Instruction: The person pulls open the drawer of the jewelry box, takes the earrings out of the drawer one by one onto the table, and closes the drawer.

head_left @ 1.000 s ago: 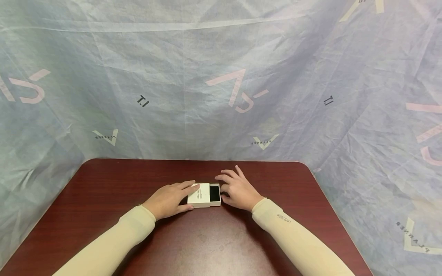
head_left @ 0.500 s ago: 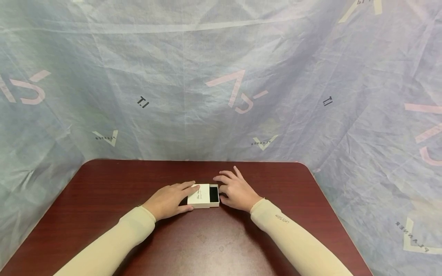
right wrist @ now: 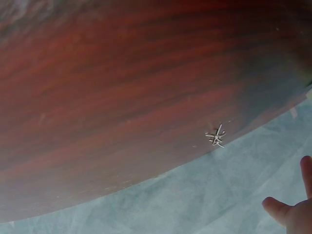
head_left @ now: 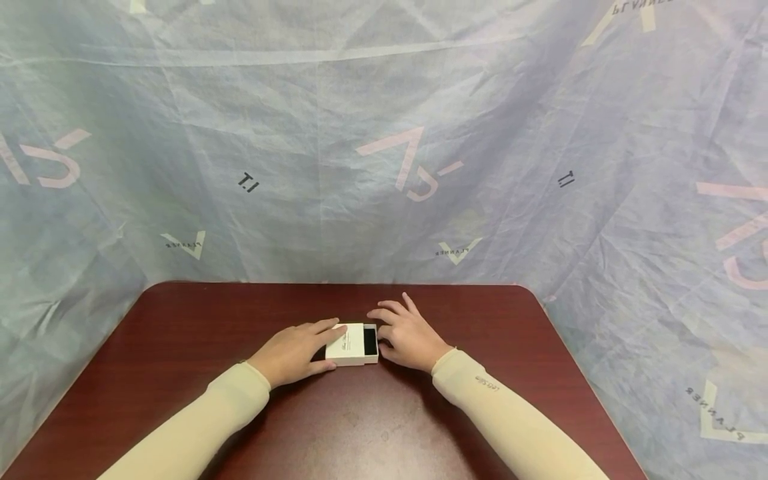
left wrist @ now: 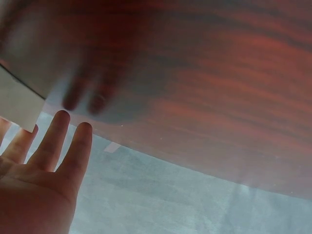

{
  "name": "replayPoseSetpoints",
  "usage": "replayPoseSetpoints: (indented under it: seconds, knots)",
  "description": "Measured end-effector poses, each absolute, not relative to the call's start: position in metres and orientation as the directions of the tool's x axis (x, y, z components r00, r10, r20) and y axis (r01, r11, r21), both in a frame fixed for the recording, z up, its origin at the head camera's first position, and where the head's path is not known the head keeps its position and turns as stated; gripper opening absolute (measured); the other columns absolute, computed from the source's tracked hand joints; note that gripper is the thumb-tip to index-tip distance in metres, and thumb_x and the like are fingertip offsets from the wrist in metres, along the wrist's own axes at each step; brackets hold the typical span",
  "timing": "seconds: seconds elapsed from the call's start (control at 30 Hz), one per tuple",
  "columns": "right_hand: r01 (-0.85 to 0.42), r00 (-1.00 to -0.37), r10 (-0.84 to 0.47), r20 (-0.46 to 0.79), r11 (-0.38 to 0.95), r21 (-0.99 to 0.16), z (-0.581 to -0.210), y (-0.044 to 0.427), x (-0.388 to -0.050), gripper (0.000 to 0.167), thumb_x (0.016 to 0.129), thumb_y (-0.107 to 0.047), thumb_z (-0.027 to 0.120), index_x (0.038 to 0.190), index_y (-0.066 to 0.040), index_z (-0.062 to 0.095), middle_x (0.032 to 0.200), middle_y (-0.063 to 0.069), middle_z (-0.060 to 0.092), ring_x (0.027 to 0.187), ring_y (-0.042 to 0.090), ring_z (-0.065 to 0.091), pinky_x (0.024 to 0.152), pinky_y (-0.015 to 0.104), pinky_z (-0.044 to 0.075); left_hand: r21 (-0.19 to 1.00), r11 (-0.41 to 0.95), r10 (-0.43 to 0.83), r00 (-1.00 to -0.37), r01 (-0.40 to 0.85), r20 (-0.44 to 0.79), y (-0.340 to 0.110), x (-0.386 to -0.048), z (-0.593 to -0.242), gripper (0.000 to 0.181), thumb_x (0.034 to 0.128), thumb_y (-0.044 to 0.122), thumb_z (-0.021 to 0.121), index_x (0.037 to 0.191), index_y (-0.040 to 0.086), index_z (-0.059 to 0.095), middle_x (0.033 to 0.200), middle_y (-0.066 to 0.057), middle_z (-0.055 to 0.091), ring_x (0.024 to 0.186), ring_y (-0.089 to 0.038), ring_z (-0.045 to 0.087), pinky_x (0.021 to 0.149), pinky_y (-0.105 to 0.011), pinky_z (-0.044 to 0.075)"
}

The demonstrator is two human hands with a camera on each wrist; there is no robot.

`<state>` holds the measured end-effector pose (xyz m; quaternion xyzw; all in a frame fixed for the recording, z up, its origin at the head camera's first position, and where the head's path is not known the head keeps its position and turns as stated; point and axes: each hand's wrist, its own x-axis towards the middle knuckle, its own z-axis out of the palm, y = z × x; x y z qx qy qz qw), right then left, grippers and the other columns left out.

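A small white drawer box (head_left: 353,345) with dark lettering lies on the table in the head view. Its inner tray (head_left: 371,341), lined in black, sticks out a little on the right. My left hand (head_left: 291,353) holds the outer sleeve from the left, thumb along the near side and a finger on top. At the tray's right end, my right hand (head_left: 414,339) touches with thumb and forefinger while its other fingers are spread. The left wrist view shows a corner of the box (left wrist: 19,100) beside my fingers. Only a few right fingertips (right wrist: 278,209) appear in the right wrist view.
The dark red wooden table (head_left: 372,427) has rounded far corners. Grey printed cloth (head_left: 324,167) hangs behind it and along both sides. A small pale star-shaped mark (right wrist: 216,137) shows near the table's edge in the right wrist view.
The tray has slid left into the sleeve, so less black lining shows. My right hand has moved slightly left with it; the left hand stays on the sleeve. The head view has tilted slightly.
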<state>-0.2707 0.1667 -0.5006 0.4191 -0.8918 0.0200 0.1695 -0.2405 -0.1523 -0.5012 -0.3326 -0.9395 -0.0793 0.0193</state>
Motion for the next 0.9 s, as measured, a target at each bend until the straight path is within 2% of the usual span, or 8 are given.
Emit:
replayPoseSetpoints:
  seconds: [0.57,0.9]
  knots:
    - [-0.75,-0.599,-0.741,0.303,0.652,0.113,-0.5006,0.1609,-0.2699,0.014,0.099,-0.019,0.091,0.088,-0.023,0.083,0.161,-0.005,0.073,0.16,0.028,0.062,0.137,0.081,0.042,0.135,0.761,0.626,-0.773,0.634,0.102,-0.1518,-0.2392,-0.4994,0.074,0.111,0.05,0.083,0.176,0.023,0.059,0.179,-0.012,0.061,0.144,-0.042,0.078,0.112,-0.064,0.066]
    - [-0.758,-0.573,-0.753,0.322,0.637,0.142,-0.5001,0.157,-0.2691,0.01,0.099,-0.02,0.092,0.092,-0.022,0.086,0.158,-0.002,0.075,0.157,0.032,0.065,0.133,0.081,0.046,0.137,0.764,0.623,-0.776,0.631,0.098,-0.1519,-0.2395,-0.5004,0.074,0.1107,0.049,0.084,0.175,0.023,0.059,0.178,-0.013,0.062,0.144,-0.042,0.078,0.113,-0.064,0.066]
